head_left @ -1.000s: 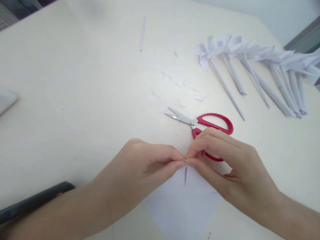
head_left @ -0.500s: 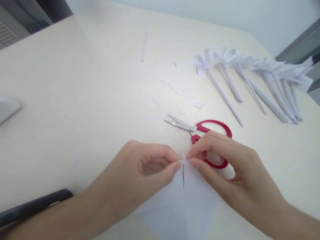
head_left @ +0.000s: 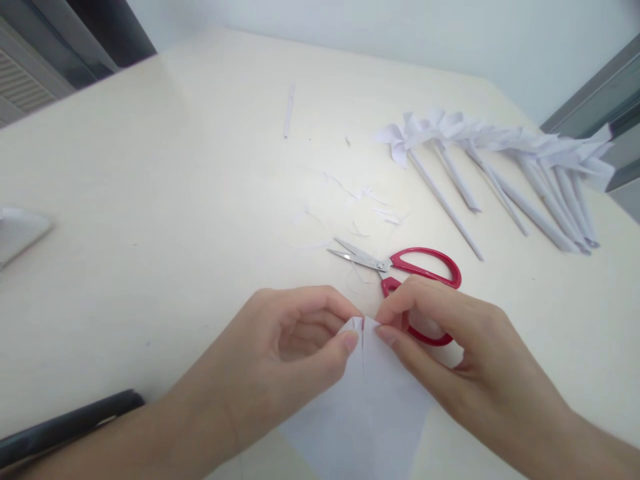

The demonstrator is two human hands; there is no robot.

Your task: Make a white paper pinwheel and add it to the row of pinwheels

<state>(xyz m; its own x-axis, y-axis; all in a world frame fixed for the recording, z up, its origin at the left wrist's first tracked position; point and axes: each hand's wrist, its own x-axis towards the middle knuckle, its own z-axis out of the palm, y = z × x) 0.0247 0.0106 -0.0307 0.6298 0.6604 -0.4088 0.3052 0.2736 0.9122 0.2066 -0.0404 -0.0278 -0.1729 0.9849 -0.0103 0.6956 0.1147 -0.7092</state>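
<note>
One paper sheet [head_left: 370,407], two hands [head_left: 280,347].

One paper sheet [head_left: 370,407], one pair of scissors [head_left: 400,267], about eight paper pinwheels [head_left: 500,167], two hands.

A plain indoor craft spot — an office or classroom sort of room, going by the bare pale wall beyond the wide cream table [head_left: 150,200]. On the table, the red-handled scissors [head_left: 400,267] serve as the landmark: thin paper trimmings [head_left: 367,197] lie just beyond their blades, and a row of finished white paper pinwheels [head_left: 500,160] on rolled paper sticks lies farther off to their right. A single rolled paper stick [head_left: 289,110] lies well beyond them. Far left of the scissors, at the room's edge, a louvred grey unit [head_left: 25,83] — perhaps a vent or heater
</note>
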